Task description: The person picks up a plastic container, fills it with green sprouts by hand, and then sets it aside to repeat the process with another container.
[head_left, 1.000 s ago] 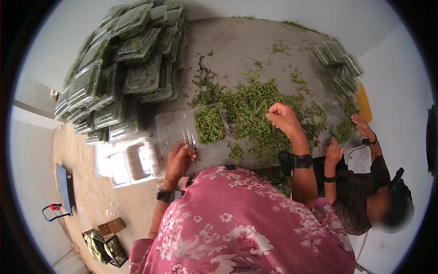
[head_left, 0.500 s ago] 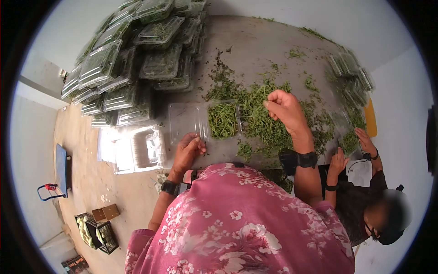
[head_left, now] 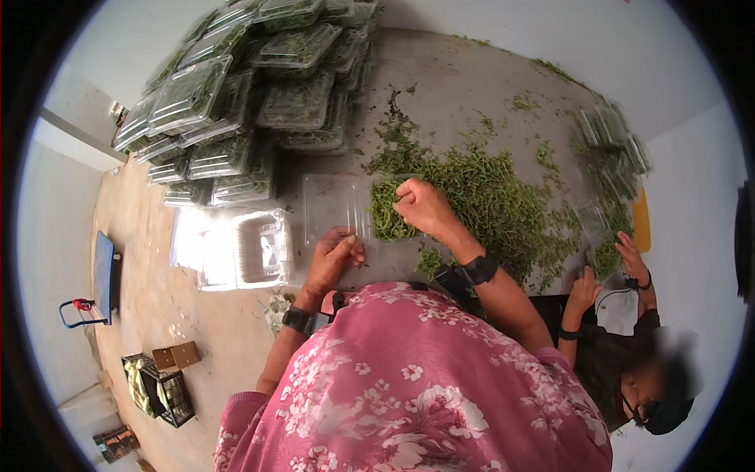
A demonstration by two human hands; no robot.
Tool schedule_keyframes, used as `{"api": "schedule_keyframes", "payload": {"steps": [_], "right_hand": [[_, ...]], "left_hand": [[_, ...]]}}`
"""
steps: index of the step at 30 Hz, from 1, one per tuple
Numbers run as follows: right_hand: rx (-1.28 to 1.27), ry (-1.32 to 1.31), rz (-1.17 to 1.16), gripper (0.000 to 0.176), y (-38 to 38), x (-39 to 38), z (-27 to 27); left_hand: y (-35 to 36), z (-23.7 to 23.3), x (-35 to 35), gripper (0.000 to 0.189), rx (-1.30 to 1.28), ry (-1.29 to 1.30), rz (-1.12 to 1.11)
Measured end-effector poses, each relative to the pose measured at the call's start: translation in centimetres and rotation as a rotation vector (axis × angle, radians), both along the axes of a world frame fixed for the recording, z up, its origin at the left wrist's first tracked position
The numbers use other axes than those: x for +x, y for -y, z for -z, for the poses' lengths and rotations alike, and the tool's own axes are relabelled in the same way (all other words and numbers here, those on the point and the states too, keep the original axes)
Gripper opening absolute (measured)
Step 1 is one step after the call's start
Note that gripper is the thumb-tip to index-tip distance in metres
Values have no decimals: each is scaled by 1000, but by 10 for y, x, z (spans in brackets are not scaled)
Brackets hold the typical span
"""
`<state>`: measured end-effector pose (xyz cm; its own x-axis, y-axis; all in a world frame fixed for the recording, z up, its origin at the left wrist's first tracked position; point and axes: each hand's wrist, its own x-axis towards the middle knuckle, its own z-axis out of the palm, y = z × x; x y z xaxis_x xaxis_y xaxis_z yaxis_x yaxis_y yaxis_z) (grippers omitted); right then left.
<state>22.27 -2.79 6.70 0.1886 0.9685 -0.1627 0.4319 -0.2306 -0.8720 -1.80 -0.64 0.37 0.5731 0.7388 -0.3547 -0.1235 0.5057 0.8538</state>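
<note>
A clear plastic clamshell box lies unfolded before me, its lid on the left and its base filled with leafy green sprigs. Over the right side of the filled base, my right hand is closed in a pinch, its fingertips at the greens. My left hand has its fingers curled at the near edge of the lid; whatever is inside them is hidden. A wide heap of loose greens spreads just right of the box.
Filled clamshell boxes are stacked high at the back left. Nested unfilled containers stand left of my left hand. On the right a co-worker's hands are near more greens and boxes. A trolley and crate are on the floor.
My right hand has moved left and down from above the loose heap to the filled base. My left hand stays by the lid. The view has shifted slightly.
</note>
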Motion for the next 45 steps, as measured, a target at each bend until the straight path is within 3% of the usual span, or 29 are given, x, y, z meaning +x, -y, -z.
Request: {"api": "schedule_keyframes", "payload": {"steps": [4,7,13,16,19,25,28,34,37,40,45], "right_hand": [[153,126,61,28,7,-2,1],[257,168,-18,25,9,1,-1],[277,424,-104,26,8,-19,-7],[295,441,-186,20,3,-30,9],[206,634,-308,22,-6,-32,25],[187,503,-327,14,-6,-28,19],[347,464,-223,9,0,-29,6],[332,759,-392,12,9,-41,22],[270,708,-394,16,12,-40,23],[386,574,-256,19,17,-32,7],[308,744,-20,35,20,-5,10]], "left_hand": [[0,2,0,36,-2,-3,-2],[-1,3,0,36,3,-1,7],[-1,0,0,35,-21,10,-2],[-1,3,0,34,-26,18,-3],[-1,2,1,34,-21,16,0],[-1,3,0,33,-9,18,10],[-1,2,0,34,-8,19,6],[0,3,1,31,2,13,13],[1,1,2,25,16,5,17],[1,0,2,27,-4,10,6],[1,3,1,32,2,18,4]]}}
